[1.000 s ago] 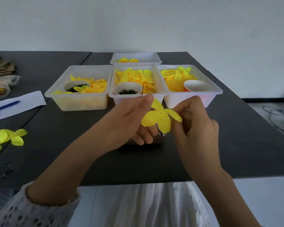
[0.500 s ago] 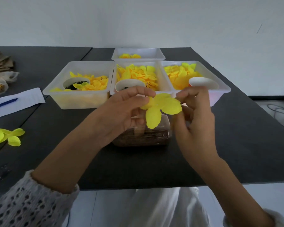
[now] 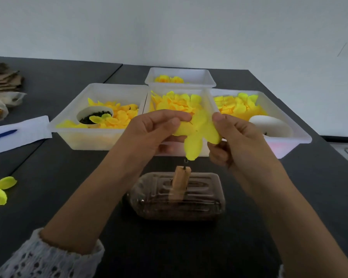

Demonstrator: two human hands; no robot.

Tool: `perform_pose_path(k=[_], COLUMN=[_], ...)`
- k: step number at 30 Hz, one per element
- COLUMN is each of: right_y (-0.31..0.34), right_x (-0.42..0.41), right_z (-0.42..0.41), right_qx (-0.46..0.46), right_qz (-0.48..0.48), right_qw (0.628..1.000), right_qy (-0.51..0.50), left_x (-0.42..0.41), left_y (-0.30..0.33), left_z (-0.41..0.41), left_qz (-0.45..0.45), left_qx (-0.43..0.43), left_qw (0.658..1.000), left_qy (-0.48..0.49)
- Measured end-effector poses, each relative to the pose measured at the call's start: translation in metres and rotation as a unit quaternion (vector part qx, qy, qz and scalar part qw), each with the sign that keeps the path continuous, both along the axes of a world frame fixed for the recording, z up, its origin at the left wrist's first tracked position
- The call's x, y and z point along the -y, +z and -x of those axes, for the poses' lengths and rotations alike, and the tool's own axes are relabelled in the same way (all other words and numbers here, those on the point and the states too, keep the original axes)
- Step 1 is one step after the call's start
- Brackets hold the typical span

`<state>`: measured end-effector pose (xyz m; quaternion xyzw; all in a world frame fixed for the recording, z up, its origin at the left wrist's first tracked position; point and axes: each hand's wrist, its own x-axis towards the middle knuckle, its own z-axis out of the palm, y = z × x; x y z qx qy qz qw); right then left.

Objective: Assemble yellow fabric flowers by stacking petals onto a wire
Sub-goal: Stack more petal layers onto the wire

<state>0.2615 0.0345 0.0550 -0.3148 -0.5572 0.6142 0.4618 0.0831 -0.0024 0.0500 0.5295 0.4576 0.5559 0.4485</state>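
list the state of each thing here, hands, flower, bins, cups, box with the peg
left hand: pinching the flower
right hand: pinching the flower
yellow flower: held in the air above the box
clear box: closed, wooden peg upright on it
four bins: open, holding yellow petals
left cup: upright, dark bits inside
right cup: tipped on its side

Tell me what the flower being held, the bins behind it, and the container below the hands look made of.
Flower: thin matte yellow fabric, its petals limp and slightly crinkled. Bins: translucent white plastic, probably; yellow contents glow through the walls. Container: clear glossy plastic with moulded ridges, holding something dark brown that cannot be identified.
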Motion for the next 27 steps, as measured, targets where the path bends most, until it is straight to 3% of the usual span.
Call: perform_pose_path(k=[6,17,23,27], right_y=[-0.017,-0.03,-0.03,-0.025], right_x=[-0.014,-0.03,-0.031,-0.033], right_z=[-0.007,-0.008,-0.005,-0.007], right_qx=[0.022,0.011,-0.028,-0.038], right_qz=[0.076,0.124,0.113,0.098], right_qw=[0.988,0.987,0.984,0.987], right_qy=[0.13,0.105,0.136,0.123], left_x=[-0.008,-0.017,-0.015,-0.015], left_y=[-0.017,-0.022,-0.02,-0.02], left_z=[0.007,0.006,0.009,0.01], left_qz=[0.018,0.045,0.049,0.029], left_qx=[0.035,0.066,0.145,0.132], left_qw=[0.999,0.997,0.987,0.99], left_qy=[0.001,0.001,-0.037,-0.032])
